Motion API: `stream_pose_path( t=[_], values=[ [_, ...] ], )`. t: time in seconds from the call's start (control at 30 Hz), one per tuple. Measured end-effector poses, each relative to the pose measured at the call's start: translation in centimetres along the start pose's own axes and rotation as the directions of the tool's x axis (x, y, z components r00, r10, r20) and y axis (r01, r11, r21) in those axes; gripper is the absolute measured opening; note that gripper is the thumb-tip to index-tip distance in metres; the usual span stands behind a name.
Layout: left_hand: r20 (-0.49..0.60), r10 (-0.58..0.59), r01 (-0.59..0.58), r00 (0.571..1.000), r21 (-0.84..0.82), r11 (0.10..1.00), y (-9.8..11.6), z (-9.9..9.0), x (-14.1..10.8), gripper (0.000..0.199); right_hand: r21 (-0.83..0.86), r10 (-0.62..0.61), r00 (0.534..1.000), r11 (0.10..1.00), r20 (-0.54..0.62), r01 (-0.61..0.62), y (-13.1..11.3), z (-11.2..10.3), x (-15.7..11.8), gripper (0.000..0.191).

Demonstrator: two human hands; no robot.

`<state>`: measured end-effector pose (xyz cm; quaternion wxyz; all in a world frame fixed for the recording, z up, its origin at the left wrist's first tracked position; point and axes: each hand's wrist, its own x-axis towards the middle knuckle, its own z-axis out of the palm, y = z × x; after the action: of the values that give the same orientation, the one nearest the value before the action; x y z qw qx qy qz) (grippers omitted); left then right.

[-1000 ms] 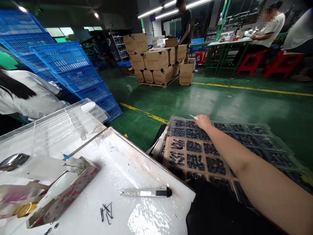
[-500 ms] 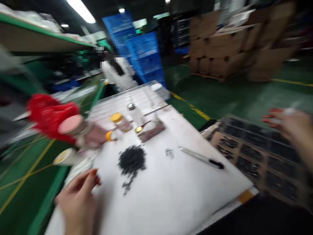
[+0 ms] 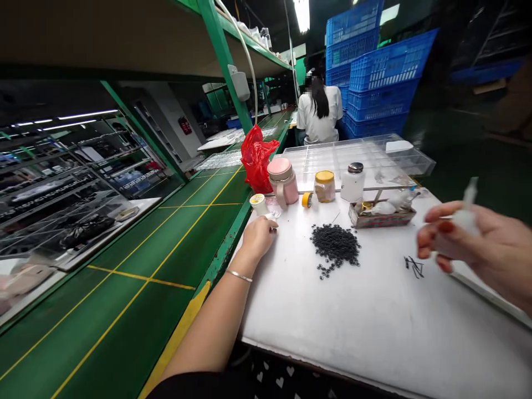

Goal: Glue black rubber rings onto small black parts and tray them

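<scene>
My right hand (image 3: 494, 244), at the right of the table, is closed around a small translucent squeeze bottle (image 3: 464, 219) with a thin nozzle pointing up. My left hand (image 3: 256, 238) rests at the table's left edge with its fingers curled together; what they hold, if anything, is hidden. Just beyond it stands a small white tub (image 3: 258, 204) with a yellowish lid. A pile of small black rings (image 3: 336, 244) lies on the white table (image 3: 332, 316) between my hands. Several thin black pieces (image 3: 414, 267) lie left of my right hand.
Behind the pile stand a pink-lidded mug (image 3: 286, 185), an orange tape roll (image 3: 306, 200), a yellow-lidded jar (image 3: 325, 188), a white pump bottle (image 3: 352, 183) and a cluttered small box (image 3: 382, 219). A green conveyor (image 3: 137, 299) runs along the left. A seated person (image 3: 320, 113) is ahead.
My view has swung left. My right hand, with the bottle, has come from beside the floor crate to over the table. My left hand now lies nearer the white tub.
</scene>
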<state>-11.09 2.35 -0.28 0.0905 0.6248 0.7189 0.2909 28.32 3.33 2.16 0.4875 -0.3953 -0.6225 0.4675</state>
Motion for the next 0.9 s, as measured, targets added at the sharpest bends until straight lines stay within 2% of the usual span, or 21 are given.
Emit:
stream_pose_path(
  t=[0.1,0.2,0.37,0.47,0.63,0.7,0.83,0.9],
  values=[
    [0.071,0.008,-0.014,0.997,0.08,0.997,-0.4,0.9,0.5,0.02,0.033,0.064,0.987,0.997,0.147,-0.07,-1.4,4.6,0.7,0.03],
    [0.103,0.018,-0.026,0.995,0.07,0.997,-0.7,1.1,0.7,0.018,0.011,0.072,0.983,0.997,0.17,-0.075,-2.0,6.8,1.0,0.031],
    [0.035,0.029,-0.024,0.999,-0.134,0.991,-1.2,-0.2,1.0,0.019,0.107,0.092,0.996,0.99,0.001,-0.092,-0.9,6.6,1.5,0.031],
    [0.004,-0.049,0.047,0.999,-0.356,0.933,-1.0,-1.3,1.0,0.02,0.219,0.16,0.983,0.966,-0.089,-0.138,0.6,5.8,1.6,0.034],
    [0.094,-0.149,0.171,0.984,-0.697,0.696,0.3,-2.2,0.2,0.042,0.242,0.286,0.948,0.938,-0.14,-0.247,2.8,5.6,1.3,0.043],
    [0.143,-0.198,0.229,0.97,-0.818,0.528,0.9,-2.1,0.0,0.039,0.212,0.299,0.948,0.939,-0.113,-0.271,3.2,5.8,1.2,0.045],
    [0.282,-0.241,0.314,0.929,-0.943,0.108,2.3,-1.7,-0.4,0.025,0.148,0.293,0.955,0.947,-0.036,-0.285,3.5,6.5,0.9,0.047],
    [0.342,-0.181,0.347,0.922,-0.938,-0.003,3.3,-1.5,-0.8,0.022,0.125,0.286,0.958,0.951,-0.011,-0.283,3.5,6.7,0.8,0.049]
  ],
)
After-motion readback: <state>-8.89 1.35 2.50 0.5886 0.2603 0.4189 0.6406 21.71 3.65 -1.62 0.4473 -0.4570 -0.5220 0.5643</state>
